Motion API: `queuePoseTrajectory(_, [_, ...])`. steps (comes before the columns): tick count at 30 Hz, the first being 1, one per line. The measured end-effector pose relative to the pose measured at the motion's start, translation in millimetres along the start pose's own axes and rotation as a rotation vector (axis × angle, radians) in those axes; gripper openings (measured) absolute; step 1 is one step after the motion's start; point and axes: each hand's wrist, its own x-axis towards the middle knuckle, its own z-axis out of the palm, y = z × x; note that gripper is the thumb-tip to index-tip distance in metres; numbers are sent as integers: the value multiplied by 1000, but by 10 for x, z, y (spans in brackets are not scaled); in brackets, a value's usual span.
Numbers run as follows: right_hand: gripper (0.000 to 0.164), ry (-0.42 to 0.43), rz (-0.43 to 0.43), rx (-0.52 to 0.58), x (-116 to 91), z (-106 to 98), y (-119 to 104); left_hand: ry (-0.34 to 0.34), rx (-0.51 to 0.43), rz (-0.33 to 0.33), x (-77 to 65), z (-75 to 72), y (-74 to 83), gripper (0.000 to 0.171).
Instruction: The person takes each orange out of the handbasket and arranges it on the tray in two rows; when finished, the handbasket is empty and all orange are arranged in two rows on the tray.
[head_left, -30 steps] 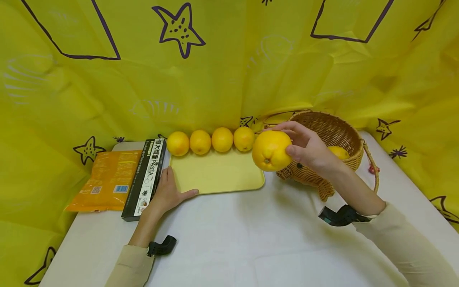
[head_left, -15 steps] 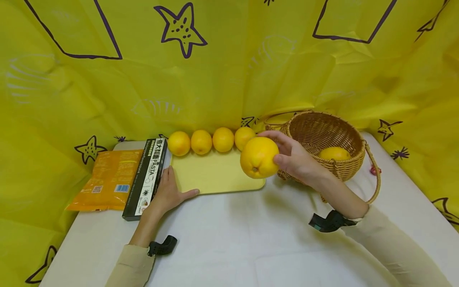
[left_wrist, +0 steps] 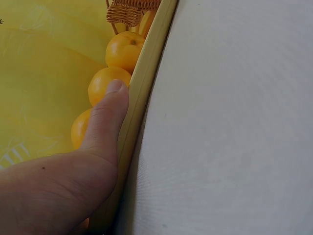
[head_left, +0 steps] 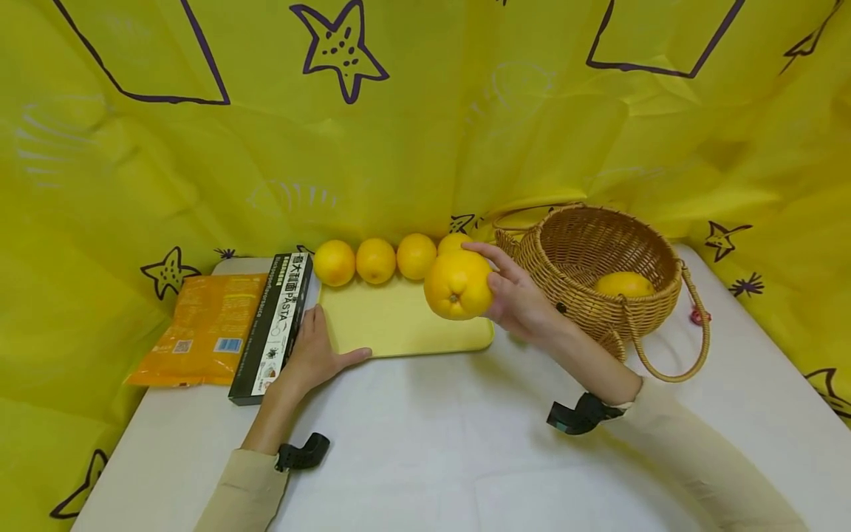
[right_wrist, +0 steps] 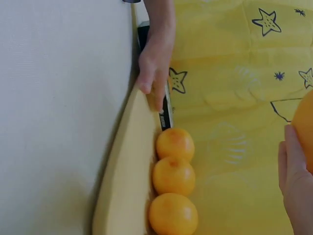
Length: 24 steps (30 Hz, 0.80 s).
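Note:
My right hand [head_left: 525, 303] grips an orange [head_left: 457, 287] and holds it in the air over the right part of a pale yellow tray [head_left: 379, 325]. Along the tray's far edge stands a row of several oranges [head_left: 375, 261]; the held one partly covers the rightmost orange [head_left: 452, 242]. My left hand [head_left: 311, 358] rests at the tray's near left corner, its thumb stretched along the near rim, as the left wrist view also shows. In the right wrist view, only part of the held orange [right_wrist: 305, 129] shows at the right edge.
A wicker basket [head_left: 585, 295] with another orange fruit [head_left: 623, 284] inside stands right of the tray. Left of it lie a black and white pasta box [head_left: 272, 329] and an orange packet [head_left: 206, 329]. A yellow patterned cloth [head_left: 425, 111] hangs behind the white tabletop [head_left: 412, 443].
My right hand has carried the orange leftwards from in front of the basket to above the tray, uncovering more of the basket. My left hand has stayed at the tray's corner.

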Motion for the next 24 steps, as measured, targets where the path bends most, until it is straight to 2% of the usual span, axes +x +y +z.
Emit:
queuePoseTrajectory(4, [61, 30, 17, 37, 82, -10, 123, -1, 1, 1, 6, -6, -3, 129])
queuePoseTrajectory(7, [75, 85, 50, 15, 139, 8, 183, 5, -7, 3, 3, -1, 0, 129])
queuePoseTrajectory(13, [68, 175, 131, -109, 271, 115, 232, 24, -12, 10, -12, -14, 8, 129])
queuePoseTrajectory(17, [67, 177, 123, -187, 392, 168, 266, 36, -16, 18, 1, -11, 7, 129])
queuePoseTrajectory(21, [74, 169, 93, -364, 537, 193, 319, 43, -23, 29, 11, 7, -3, 129])
queuePoseTrajectory(24, [78, 154, 101, -507, 677, 217, 386, 55, -18, 34, -4, 18, -30, 128])
